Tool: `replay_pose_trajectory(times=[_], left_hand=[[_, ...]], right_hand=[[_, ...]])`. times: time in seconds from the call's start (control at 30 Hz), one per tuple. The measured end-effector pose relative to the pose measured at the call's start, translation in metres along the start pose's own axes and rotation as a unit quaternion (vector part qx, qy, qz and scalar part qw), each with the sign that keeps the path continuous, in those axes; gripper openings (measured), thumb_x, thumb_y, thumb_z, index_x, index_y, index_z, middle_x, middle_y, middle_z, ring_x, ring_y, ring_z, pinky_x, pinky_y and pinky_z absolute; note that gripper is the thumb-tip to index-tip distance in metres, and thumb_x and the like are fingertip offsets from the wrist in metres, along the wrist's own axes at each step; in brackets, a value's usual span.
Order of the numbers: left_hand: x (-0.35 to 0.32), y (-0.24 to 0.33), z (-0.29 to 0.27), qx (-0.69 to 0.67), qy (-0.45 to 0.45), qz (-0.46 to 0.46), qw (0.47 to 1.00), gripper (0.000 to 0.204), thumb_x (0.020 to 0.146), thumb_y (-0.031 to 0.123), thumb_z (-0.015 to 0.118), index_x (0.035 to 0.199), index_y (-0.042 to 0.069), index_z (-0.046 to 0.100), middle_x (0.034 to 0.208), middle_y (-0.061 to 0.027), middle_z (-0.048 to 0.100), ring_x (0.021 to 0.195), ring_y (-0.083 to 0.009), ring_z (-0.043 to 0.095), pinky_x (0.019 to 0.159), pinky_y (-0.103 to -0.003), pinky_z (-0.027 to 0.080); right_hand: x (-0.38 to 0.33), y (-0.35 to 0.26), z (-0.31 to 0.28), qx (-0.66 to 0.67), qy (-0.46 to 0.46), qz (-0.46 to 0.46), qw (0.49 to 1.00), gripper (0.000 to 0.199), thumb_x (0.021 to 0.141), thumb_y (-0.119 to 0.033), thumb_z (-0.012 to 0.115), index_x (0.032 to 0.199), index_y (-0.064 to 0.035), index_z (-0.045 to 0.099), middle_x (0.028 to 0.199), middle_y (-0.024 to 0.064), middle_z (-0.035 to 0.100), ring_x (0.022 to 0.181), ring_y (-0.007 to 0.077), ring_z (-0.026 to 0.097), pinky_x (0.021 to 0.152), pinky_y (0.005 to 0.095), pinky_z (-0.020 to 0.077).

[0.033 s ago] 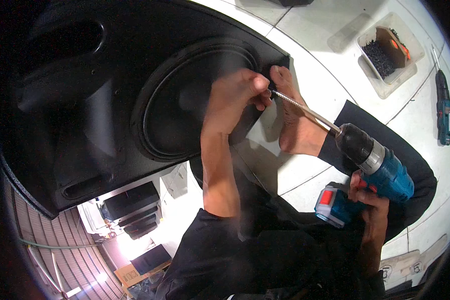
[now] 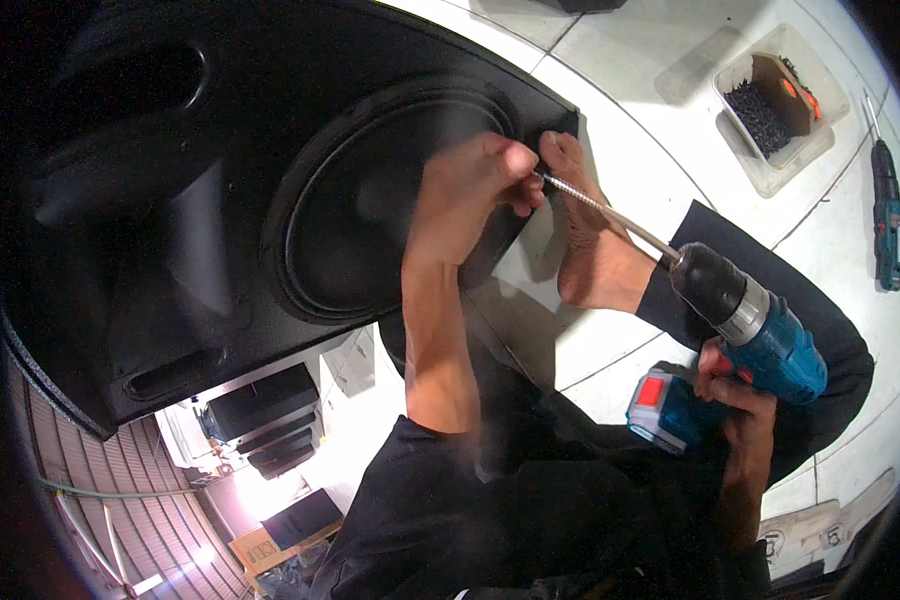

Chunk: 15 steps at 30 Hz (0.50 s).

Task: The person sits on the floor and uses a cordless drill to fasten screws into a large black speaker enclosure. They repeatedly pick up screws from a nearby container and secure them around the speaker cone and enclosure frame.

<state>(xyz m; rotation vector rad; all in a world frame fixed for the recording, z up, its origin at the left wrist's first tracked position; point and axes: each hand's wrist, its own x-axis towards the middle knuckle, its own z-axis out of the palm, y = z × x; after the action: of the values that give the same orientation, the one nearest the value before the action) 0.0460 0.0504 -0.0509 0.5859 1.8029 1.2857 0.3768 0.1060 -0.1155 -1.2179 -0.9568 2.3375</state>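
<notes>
My right hand [image 2: 740, 385] is wrapped round the grip of a teal cordless drill [image 2: 785, 350] with a black and silver chuck. From the chuck a long bit [image 2: 625, 228] runs up and left to my left hand [image 2: 485, 175]. The fingers of that hand are pinched at the bit's tip, round something small and dark that they mostly hide. Under my left hand lies a large black speaker cabinet [image 2: 110, 290], with a round speaker cone [image 2: 355, 235] set in its face. My bare foot [image 2: 595, 260] rests beside the cabinet's corner.
On the tiled floor [image 2: 640, 110] at the upper right stands a pale plastic tub [image 2: 820, 140] of small black screws. A second drill [image 2: 888, 220] lies at the far right. Dark boxes [image 2: 265, 410] and a cardboard carton [image 2: 255, 550] stand at the lower left.
The drill has shifted very slightly to the left. My left hand and the cabinet look the same.
</notes>
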Motion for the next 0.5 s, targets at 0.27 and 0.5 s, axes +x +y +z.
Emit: replay_pose_trajectory(times=[0.27,0.5], left_hand=[[0.030,-0.027,0.021,-0.326,-0.013,0.095,0.941,0.023,0.098,0.017,0.052,0.111,0.000,0.061,0.108,-0.0163,0.066,0.097,-0.0255,0.067,0.080,-0.030,0.060],[0.038,-0.032,0.020,-0.385,-0.046,0.105,0.916,0.023,0.098,0.011,0.049,0.116,0.000,0.060,0.120,-0.0159,0.062,0.113,-0.0275,0.060,0.096,-0.035,0.054]], right_hand=[[0.015,0.010,0.038,0.065,-0.001,-0.020,0.998,0.035,0.068,-0.012,0.073,0.097,0.0025,0.060,0.075,0.0070,0.059,0.062,0.0150,0.057,0.065,0.0288,0.0459],[0.022,0.010,0.046,0.048,-0.010,-0.040,0.998,0.037,0.070,-0.011,0.073,0.101,0.0035,0.058,0.078,0.0080,0.059,0.063,0.0141,0.058,0.067,0.0290,0.0467]])
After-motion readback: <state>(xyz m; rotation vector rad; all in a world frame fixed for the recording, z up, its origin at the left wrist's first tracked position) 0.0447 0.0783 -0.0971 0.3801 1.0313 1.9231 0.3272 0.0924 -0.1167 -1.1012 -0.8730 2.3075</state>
